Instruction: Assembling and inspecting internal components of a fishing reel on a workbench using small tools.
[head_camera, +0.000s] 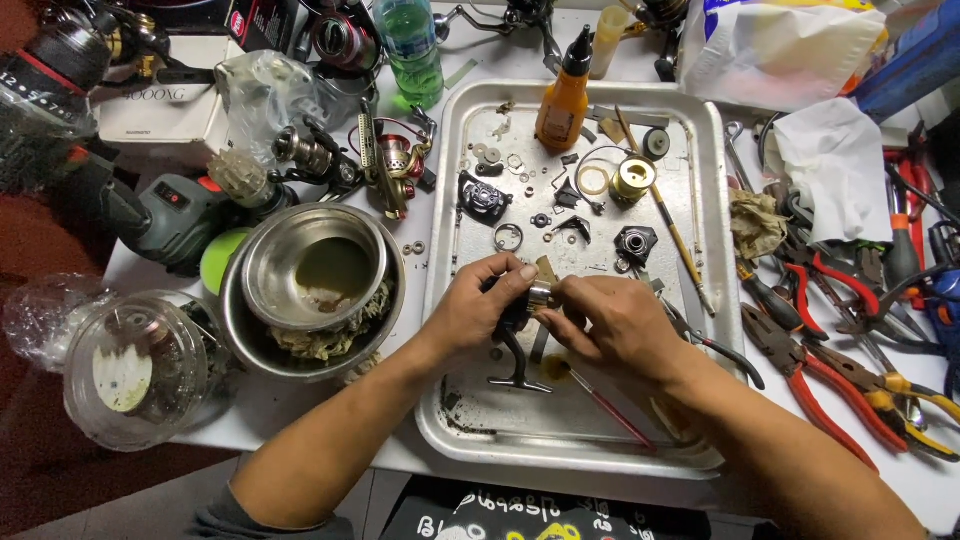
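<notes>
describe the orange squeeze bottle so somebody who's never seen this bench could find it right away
Start at the big metal tray in the middle of the white table, where both hands work. Look to the tray's far edge, left of centre: the orange squeeze bottle stands upright there among small loose parts. Its orange body and black pointed nozzle set it apart from the green clear plastic bottle standing outside the tray.

- Setting: small repair workshop.
- Evidence: white table (300, 400) crowded with pliers (800, 365), metal parts tray (700, 120), orange oil bottle (563, 100), dismantled fishing reels (395, 160), power drill (150, 215).
</notes>
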